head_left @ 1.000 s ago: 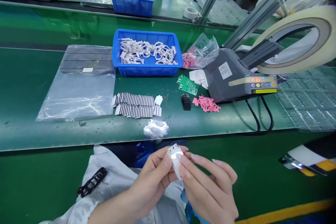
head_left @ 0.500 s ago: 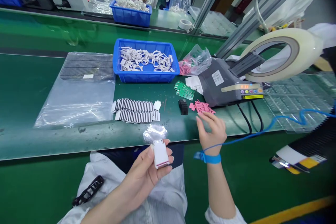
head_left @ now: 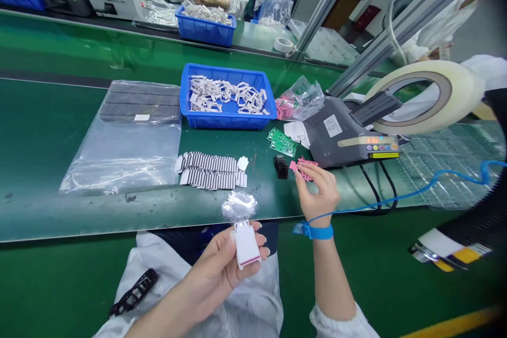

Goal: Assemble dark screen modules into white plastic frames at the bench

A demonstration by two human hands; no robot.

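My left hand (head_left: 222,269) is closed round a small white plastic housing (head_left: 246,245) with a pink strip along its lower edge, held above my lap. My right hand (head_left: 317,190), with a blue strap (head_left: 312,231) on its wrist, rests on the pile of pink pads (head_left: 303,165) on the green bench and pinches one pad between thumb and fingertips. A small black block (head_left: 281,166) stands just left of the pile. Behind it lie green circuit boards (head_left: 283,142).
A blue bin (head_left: 225,119) of white frames stands at the back. Rows of striped strips (head_left: 212,171) and a clear bag (head_left: 122,150) lie to the left. A tape dispenser (head_left: 348,137) with a large roll (head_left: 428,97) stands right. A person works across the belt.
My right hand left the white housing, reached to the pink pile and closed on a pad. My left hand kept the housing and turned it to face up.
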